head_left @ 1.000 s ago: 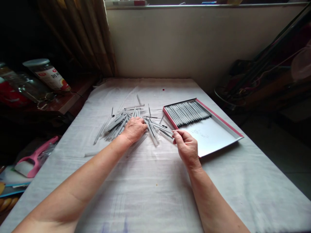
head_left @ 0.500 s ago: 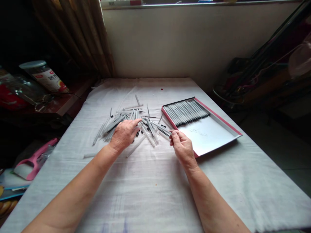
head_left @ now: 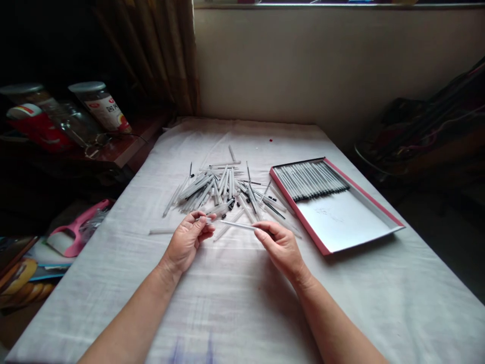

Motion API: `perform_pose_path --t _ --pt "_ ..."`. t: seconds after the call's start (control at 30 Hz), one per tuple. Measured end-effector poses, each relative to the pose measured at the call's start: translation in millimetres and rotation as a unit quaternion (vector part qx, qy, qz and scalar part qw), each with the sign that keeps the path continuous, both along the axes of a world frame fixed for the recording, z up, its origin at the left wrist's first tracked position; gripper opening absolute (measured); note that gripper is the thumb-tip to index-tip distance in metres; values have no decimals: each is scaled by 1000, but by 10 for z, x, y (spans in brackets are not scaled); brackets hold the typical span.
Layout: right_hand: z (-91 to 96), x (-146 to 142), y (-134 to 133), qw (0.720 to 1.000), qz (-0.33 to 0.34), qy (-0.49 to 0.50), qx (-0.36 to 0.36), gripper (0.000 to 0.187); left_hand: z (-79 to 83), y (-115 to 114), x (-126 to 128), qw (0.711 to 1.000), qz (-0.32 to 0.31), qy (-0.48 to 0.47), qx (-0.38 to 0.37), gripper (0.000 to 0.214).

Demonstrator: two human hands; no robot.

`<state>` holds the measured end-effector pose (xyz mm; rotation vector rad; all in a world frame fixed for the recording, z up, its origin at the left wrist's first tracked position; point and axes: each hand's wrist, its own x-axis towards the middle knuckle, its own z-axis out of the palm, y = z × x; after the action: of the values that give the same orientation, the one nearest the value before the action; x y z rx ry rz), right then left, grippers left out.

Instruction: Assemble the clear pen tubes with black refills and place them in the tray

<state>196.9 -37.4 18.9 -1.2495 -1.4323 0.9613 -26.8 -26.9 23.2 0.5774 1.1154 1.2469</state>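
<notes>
My left hand (head_left: 187, 240) is closed, thumb against fingertips, with a whitish end showing at the pinch; what exactly it holds is too small to make out. Between thumb and fingers my right hand (head_left: 280, 247) grips a slim whitish pen tube (head_left: 238, 225), which points left towards the left fingertips. Whether the tube touches what is in the left hand, I cannot tell. Just beyond both hands lies a loose heap of clear pen barrels (head_left: 227, 184), with dark refills (head_left: 275, 211) and small black caps (head_left: 238, 204) among them.
On the right, a red-edged shallow box (head_left: 308, 230) holds a row of pens with black ends (head_left: 312, 177). A white cloth (head_left: 235, 313) covers the table. Jars (head_left: 104, 108) and glasses (head_left: 94, 146) stand on a dark side surface; a pink-handled item (head_left: 78, 230) lies at lower left.
My left hand has drawn back from the heap, its fingers now pinched. My right hand has moved left, away from the box edge, and the two hands face each other.
</notes>
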Motion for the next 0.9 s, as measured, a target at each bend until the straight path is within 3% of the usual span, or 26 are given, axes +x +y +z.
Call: perform_pose_path --t 0.47,0.7,0.9 --pt "-88 -44 -1 999 24 -30 -7 19 15 -44 70 999 -35 13 19 46" --pt "-132 -36 -14 990 104 -96 -2 22 -50 -75 99 995 -51 67 44 41" --pt "-172 -14 9 989 106 -104 19 20 -58 -72 125 991 -51 116 49 37"
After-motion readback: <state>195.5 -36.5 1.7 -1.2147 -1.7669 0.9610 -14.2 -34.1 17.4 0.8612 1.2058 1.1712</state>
